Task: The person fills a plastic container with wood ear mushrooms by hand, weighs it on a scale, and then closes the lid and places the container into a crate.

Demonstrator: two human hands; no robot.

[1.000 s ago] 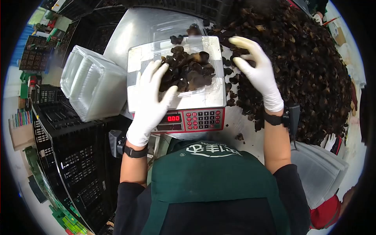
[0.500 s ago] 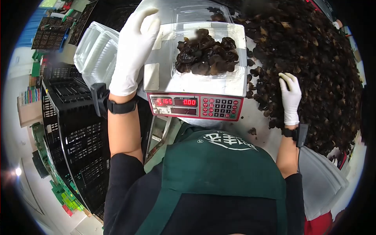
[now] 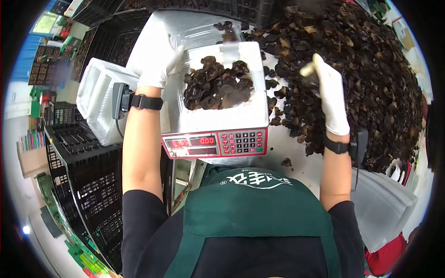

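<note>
A white scale point(image 3: 213, 121) with a red-edged panel point(image 3: 215, 144) and lit red digits stands in front of the body. On it lies a clear plastic tray point(image 3: 256, 76) holding dark, wrinkled fungus-like pieces point(image 3: 218, 85). My left hand point(image 3: 160, 62), white-gloved, is at the scale's left side, fingers apart, with nothing visible in it; its outline blends into the pale surface behind. My right hand point(image 3: 331, 88), also gloved, is over the left part of a large dark heap point(image 3: 371, 83) of the same pieces, thumb and fingers spread and nothing visible between them.
Stacked clear containers point(image 3: 104, 92) stand left of the scale. Black crates point(image 3: 92, 171) fill the left side, with more crates point(image 3: 204, 8) behind. A clear lid or tray point(image 3: 194, 33) lies behind the scale. Translucent plastic point(image 3: 380, 204) hangs at the lower right.
The view has shifted, so the scale and tray appear lower and further left. My left hand sits lower beside the scale. My right hand has moved up and left relative to the body.
</note>
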